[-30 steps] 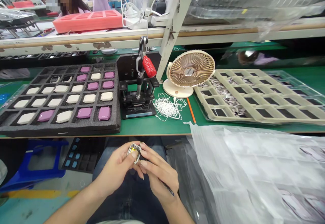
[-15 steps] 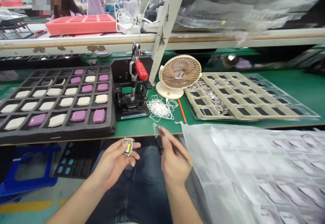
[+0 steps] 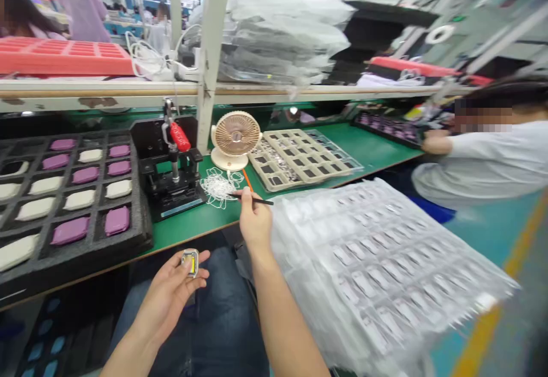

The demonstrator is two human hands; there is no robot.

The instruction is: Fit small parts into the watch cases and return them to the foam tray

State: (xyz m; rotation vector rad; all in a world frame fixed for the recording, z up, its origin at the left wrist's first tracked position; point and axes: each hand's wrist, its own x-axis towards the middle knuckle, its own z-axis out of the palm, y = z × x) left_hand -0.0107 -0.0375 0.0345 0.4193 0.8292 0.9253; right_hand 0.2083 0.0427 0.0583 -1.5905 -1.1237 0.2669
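Pinched in my left hand [image 3: 171, 283] is a small square watch case [image 3: 190, 263] with a silver rim and a yellow patch inside; it hangs over my lap, just off the table's front edge. My right hand [image 3: 256, 223] grips dark tweezers [image 3: 262, 201] over the table edge. Their tip points left, close to a tangled pile of thin white loops [image 3: 218, 186]; whether it touches them I cannot tell. An orange stick [image 3: 247, 179] lies just beyond my right fingers.
A black foam tray [image 3: 143, 234] with white and purple cases lies left, beside a red-handled toggle press [image 3: 175, 166]. Behind stand a small fan [image 3: 236, 137] and beige trays [image 3: 299, 160]. Plastic-covered trays [image 3: 385, 251] fill the right. A co-worker [image 3: 492, 149] sits at far right.
My view has swung to the right, bringing the co-worker into sight. My right hand has moved with the tweezers to the white loops. The watch case stays in my left hand.
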